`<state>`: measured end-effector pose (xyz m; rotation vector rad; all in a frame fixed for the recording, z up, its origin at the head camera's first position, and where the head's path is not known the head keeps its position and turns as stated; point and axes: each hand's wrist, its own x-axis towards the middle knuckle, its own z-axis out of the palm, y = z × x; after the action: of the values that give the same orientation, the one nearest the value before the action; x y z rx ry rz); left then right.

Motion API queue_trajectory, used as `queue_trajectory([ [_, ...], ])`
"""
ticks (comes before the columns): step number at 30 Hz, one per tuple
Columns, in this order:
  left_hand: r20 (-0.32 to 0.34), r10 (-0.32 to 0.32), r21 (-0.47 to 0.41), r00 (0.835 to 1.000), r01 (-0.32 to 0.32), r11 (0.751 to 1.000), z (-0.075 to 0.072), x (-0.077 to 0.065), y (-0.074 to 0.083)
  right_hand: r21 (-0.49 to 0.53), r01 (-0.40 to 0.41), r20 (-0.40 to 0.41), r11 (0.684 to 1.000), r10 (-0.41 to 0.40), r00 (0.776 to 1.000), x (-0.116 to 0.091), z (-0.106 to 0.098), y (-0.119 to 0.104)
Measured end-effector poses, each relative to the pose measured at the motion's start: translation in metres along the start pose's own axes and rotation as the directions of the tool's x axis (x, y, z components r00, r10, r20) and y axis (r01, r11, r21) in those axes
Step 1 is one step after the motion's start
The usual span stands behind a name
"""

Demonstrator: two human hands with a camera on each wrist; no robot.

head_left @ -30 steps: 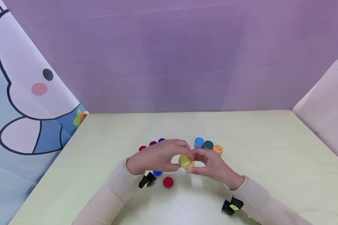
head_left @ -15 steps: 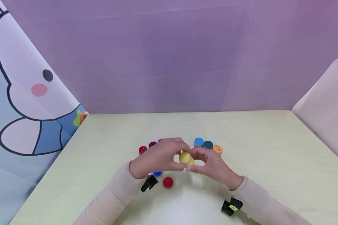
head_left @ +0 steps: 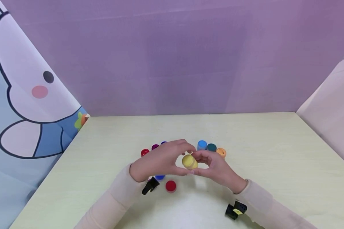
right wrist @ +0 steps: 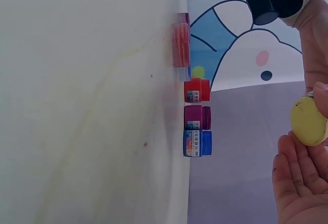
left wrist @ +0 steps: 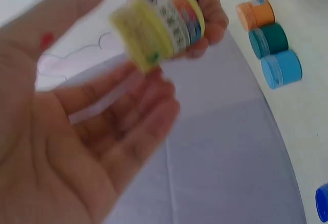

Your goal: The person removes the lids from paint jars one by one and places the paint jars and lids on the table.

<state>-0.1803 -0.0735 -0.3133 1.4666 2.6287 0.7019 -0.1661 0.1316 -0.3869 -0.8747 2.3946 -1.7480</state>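
A small yellow paint jar (head_left: 189,162) with a printed label is up off the table, tilted, its lid end toward my left hand. My right hand (head_left: 215,168) grips its body between thumb and fingers. My left hand (head_left: 163,159) is around the lid end, fingers loosely extended and thumb apart. In the left wrist view, the fingers of the left hand (left wrist: 92,137) lie just below the yellow lid (left wrist: 141,37). The right wrist view catches a round yellow end of the jar (right wrist: 309,121) at its right edge.
Light blue (head_left: 202,145), teal (head_left: 211,147) and orange jars (head_left: 221,152) stand behind the right hand. Red (head_left: 144,153), purple (head_left: 155,147) and blue jars (right wrist: 197,143) stand behind the left arm. A red-topped jar (head_left: 170,186) and a blue one (head_left: 160,177) are nearer me.
The left fingers have lifted away from the yellow jar's lid, showing more of its top. The right hand keeps its hold, almost unmoved.
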Motion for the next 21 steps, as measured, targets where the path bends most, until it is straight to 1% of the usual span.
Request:
queue_trajectory([
  [2, 0.047, 0.064, -0.035, 0.997, -0.063, 0.997, -0.002, -0.001, -0.002, -0.005, 0.004, 0.006, 1.0, -0.004, 1.0, 0.0, 0.0, 0.001],
  [4, 0.075, 0.128, -0.056, 0.989, -0.124, 0.991, -0.004, -0.002, -0.003, -0.016, 0.01, 0.012, 1.0, -0.01, 1.0, 0.0, 0.0, 0.0],
  [6, 0.071, 0.184, -0.05, 0.98, -0.18, 0.982, -0.005, -0.003, -0.003, -0.026, 0.026, 0.022, 0.999, -0.025, 0.999, 0.0, 0.0, -0.004],
  [9, 0.051, 0.234, -0.038, 0.971, -0.232, 0.972, -0.005, -0.003, -0.004, -0.022, 0.06, 0.035, 0.998, -0.059, 0.998, 0.0, 0.001, -0.014],
  [12, 0.036, 0.248, -0.033, 0.968, -0.247, 0.968, -0.004, -0.002, -0.005, -0.011, 0.074, 0.046, 0.997, -0.074, 0.996, 0.0, 0.001, -0.025],
  [14, 0.033, 0.248, -0.031, 0.968, -0.247, 0.968, -0.004, -0.002, -0.005, -0.01, 0.055, 0.047, 0.998, -0.054, 0.997, 0.0, 0.002, -0.028],
  [18, 0.034, 0.238, -0.024, 0.971, -0.237, 0.971, -0.004, -0.002, -0.005, -0.015, 0.022, 0.047, 1.0, -0.021, 0.999, 0.0, 0.001, -0.031],
  [21, 0.033, 0.227, -0.025, 0.973, -0.226, 0.974, -0.005, -0.002, -0.004, -0.013, 0.024, 0.048, 1.0, -0.024, 0.999, 0.0, 0.001, -0.031],
])
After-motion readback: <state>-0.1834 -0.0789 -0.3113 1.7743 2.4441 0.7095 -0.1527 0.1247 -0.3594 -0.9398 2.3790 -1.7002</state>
